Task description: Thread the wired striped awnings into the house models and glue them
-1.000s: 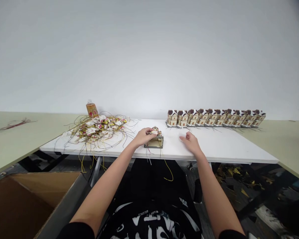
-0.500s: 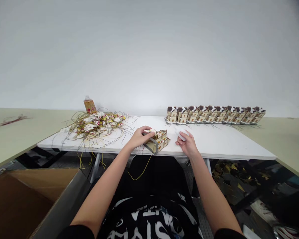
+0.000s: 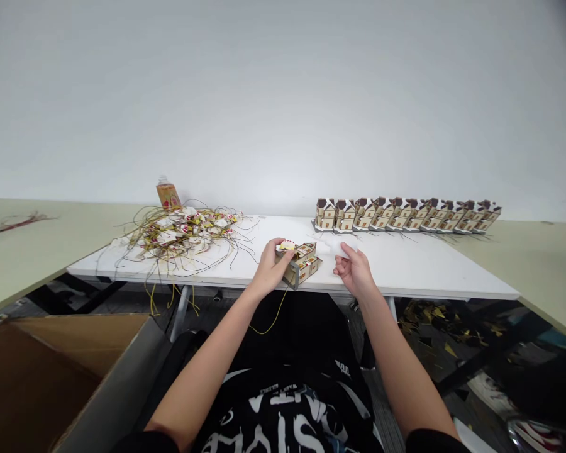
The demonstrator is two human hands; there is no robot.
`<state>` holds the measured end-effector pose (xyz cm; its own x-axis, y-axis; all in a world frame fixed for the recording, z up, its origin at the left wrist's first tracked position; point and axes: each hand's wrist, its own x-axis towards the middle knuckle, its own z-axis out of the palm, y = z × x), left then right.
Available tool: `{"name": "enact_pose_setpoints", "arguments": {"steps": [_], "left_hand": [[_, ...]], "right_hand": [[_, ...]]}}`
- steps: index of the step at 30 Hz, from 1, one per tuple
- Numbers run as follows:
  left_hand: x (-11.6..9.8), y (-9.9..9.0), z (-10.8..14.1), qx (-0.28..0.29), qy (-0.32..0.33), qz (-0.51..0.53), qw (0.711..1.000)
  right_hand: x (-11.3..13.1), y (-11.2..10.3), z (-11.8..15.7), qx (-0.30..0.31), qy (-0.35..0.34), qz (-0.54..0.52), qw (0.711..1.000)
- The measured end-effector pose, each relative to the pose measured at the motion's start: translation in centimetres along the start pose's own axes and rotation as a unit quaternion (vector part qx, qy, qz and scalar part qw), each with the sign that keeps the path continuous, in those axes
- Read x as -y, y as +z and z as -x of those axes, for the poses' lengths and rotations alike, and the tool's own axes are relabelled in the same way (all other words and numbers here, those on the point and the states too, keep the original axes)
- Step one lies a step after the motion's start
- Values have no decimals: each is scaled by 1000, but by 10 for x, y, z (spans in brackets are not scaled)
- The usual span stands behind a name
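Observation:
My left hand (image 3: pixel 270 267) is closed around a small model house (image 3: pixel 306 267), tipped on its side near the table's front edge. The house has cream walls, brown trim and a grey base facing me. A small white, red and yellow piece (image 3: pixel 287 245) shows by my left fingertips. From the house a thin yellow wire (image 3: pixel 276 319) hangs over the edge. To the right, my right hand (image 3: pixel 353 270) has curled fingers close together. A blurred whitish piece (image 3: pixel 331 244) is by its fingertips; what those fingers hold is unclear.
Several similar houses (image 3: pixel 389 215) stand in a row at the back right of the white table (image 3: pixel 419 267). A tangled heap of wired pieces (image 3: pixel 183 233) lies at left, before a bottle (image 3: pixel 168 194). An open cardboard box (image 3: pixel 89 343) sits lower left.
My left hand has shifted slightly, and the red-and-yellow piece by its fingertips is now more visible. My right fingers have changed pose; the white piece that showed between them is less distinct.

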<state>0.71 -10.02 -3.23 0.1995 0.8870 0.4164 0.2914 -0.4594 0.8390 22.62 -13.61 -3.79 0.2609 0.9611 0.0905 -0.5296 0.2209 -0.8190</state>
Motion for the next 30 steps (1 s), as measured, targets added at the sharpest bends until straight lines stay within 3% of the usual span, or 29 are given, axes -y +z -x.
{"name": "enact_pose_setpoints", "arguments": {"steps": [3, 5, 12, 17, 21, 30], "left_hand": [[6, 17, -4, -48, -15, 2, 999], [10, 21, -13, -49, -15, 17, 999], [27, 5, -52, 96, 10, 122, 988], [32, -1, -55, 158, 10, 189, 969], [29, -1, -50, 180, 11, 218, 959], [31, -1, -50, 169, 11, 223, 960]], "right_hand": [[-1, 5, -10, -11, -15, -23, 1000], [-2, 7, -17, -16, -22, -35, 999], [-4, 3, -25, -35, -44, -12, 998], [-3, 7, -27, -51, -72, 47, 995], [1, 13, -29, -46, -96, 83, 991], [9, 22, -24, -30, -132, 144, 980]]}}
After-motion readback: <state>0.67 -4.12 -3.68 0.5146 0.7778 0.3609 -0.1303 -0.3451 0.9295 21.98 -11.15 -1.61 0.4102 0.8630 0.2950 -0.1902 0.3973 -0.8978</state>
